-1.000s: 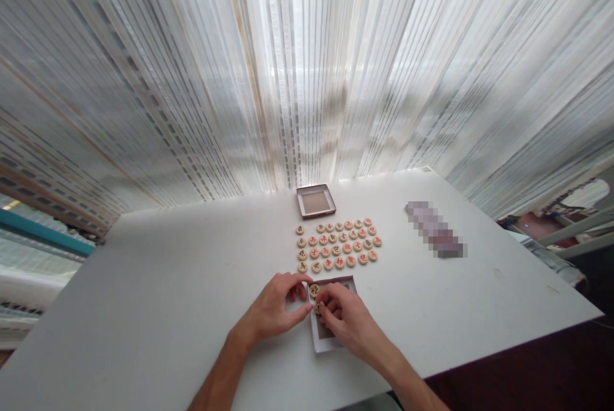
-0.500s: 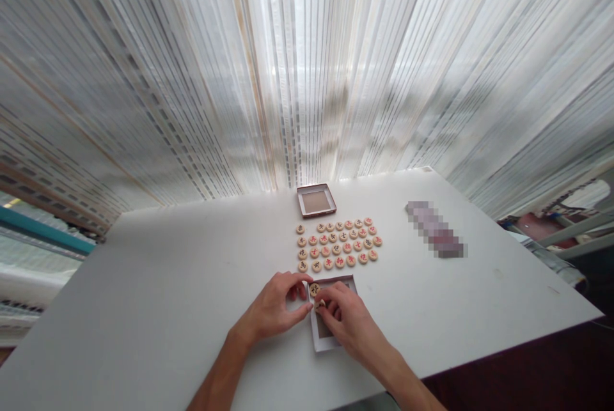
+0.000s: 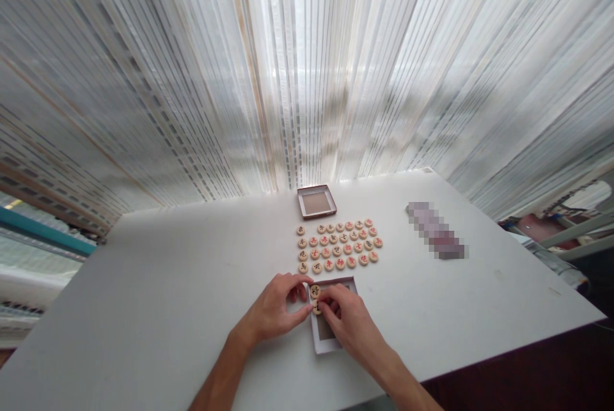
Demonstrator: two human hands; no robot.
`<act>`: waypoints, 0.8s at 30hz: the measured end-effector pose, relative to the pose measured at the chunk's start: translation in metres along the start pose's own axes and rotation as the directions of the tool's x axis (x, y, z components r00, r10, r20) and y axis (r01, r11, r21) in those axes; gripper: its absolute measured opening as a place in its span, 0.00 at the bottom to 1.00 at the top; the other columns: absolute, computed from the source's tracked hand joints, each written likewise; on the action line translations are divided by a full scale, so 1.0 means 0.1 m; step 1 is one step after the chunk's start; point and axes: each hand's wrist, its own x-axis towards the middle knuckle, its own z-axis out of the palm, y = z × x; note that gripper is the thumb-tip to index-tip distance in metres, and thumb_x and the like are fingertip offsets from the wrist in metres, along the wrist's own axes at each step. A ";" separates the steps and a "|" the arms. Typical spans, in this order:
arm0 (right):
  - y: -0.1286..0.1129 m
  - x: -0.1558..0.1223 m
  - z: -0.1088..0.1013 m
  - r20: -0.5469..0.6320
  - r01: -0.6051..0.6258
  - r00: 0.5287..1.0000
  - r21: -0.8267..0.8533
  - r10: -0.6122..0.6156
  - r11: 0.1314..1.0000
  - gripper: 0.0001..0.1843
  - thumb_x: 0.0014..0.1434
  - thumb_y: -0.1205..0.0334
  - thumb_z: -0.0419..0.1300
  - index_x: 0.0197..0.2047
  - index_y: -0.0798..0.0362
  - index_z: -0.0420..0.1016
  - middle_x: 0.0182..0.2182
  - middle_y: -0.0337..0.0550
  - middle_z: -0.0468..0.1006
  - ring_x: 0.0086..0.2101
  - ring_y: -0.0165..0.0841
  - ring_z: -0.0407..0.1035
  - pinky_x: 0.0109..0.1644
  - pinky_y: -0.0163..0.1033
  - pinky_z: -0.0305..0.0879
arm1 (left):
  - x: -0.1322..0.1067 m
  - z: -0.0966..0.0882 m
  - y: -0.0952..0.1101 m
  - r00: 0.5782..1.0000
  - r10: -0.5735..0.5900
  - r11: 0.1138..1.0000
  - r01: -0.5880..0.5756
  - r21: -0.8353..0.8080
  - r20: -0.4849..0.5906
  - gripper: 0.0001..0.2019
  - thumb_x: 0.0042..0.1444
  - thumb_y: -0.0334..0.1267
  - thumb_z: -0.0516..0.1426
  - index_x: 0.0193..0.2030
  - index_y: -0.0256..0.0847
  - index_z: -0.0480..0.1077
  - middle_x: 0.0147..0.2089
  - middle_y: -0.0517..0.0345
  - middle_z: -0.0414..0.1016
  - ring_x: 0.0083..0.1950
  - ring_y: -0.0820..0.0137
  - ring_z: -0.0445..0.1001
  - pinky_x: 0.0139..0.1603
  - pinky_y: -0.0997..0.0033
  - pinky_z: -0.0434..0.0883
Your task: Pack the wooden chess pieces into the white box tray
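A shallow open box (image 3: 315, 337) lies near the front of the table. Inside it, along the left wall, a round Chinese chess piece marked 将 (image 3: 314, 291) lies face up in the far corner. Just below it a second black-marked Chinese chess piece (image 3: 316, 307) lies partly hidden, pinched at its right side by the fingertips of my right hand (image 3: 349, 318). My left hand (image 3: 277, 302) is at the box's left side, thumb and index finger apart, their tips touching the rim near the far corner.
Several rows of round chess pieces (image 3: 336, 250), red- and black-marked, lie beyond the box. Behind them stands the matching box half (image 3: 316, 203). A blurred-out flat item (image 3: 434, 231) lies to the right. Pleated curtains (image 3: 307, 78) hang along the table's far edge.
The piece in my right hand has gone from tilted to flat beside the left wall, below the 将 piece. My left hand has stayed in place.
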 end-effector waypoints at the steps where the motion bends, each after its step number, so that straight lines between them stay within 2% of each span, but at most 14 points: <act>1: 0.00 0.00 0.00 -0.001 0.001 1.000 -0.005 -0.001 1.000 0.07 0.63 0.67 0.58 0.36 0.51 0.77 0.32 0.41 0.74 0.33 0.34 0.70 0.36 0.37 0.67 | 0.00 0.00 0.00 1.000 0.000 1.000 0.000 0.001 -0.001 0.20 0.55 0.37 0.63 0.55 0.44 0.71 0.38 0.58 0.77 0.39 0.67 0.74 0.46 0.66 0.71; 5: -0.02 0.00 -0.01 0.005 -0.010 1.000 0.002 0.010 1.000 0.07 0.63 0.68 0.57 0.36 0.51 0.76 0.33 0.41 0.74 0.33 0.34 0.70 0.36 0.37 0.67 | 0.00 0.01 -0.01 1.000 -0.001 1.000 0.001 0.002 -0.004 0.20 0.54 0.36 0.63 0.55 0.44 0.71 0.38 0.58 0.77 0.39 0.67 0.74 0.46 0.66 0.70; 11: -0.08 -0.06 -0.08 0.077 0.020 0.997 0.002 -0.020 1.000 0.06 0.63 0.70 0.58 0.38 0.51 0.74 0.36 0.40 0.73 0.33 0.32 0.69 0.38 0.36 0.67 | -0.01 0.01 -0.02 1.000 -0.003 1.000 0.003 0.009 0.004 0.20 0.55 0.37 0.63 0.55 0.45 0.70 0.38 0.58 0.77 0.39 0.67 0.74 0.47 0.65 0.70; 18: -0.07 -0.06 -0.09 0.071 0.051 0.996 -0.019 -0.050 0.999 0.05 0.62 0.70 0.60 0.36 0.51 0.73 0.35 0.41 0.72 0.33 0.33 0.69 0.37 0.36 0.67 | 0.00 0.00 0.01 1.000 -0.004 1.000 0.004 -0.001 0.003 0.20 0.56 0.37 0.62 0.55 0.44 0.71 0.38 0.58 0.77 0.39 0.67 0.74 0.48 0.65 0.70; 24: -0.08 -0.05 -0.09 0.078 0.057 0.995 -0.001 -0.057 0.998 0.04 0.63 0.69 0.59 0.37 0.50 0.73 0.37 0.41 0.72 0.33 0.33 0.69 0.37 0.36 0.67 | -0.01 0.00 0.00 1.000 0.017 1.000 -0.017 0.010 0.007 0.21 0.54 0.33 0.62 0.56 0.44 0.70 0.38 0.58 0.77 0.39 0.67 0.73 0.46 0.66 0.70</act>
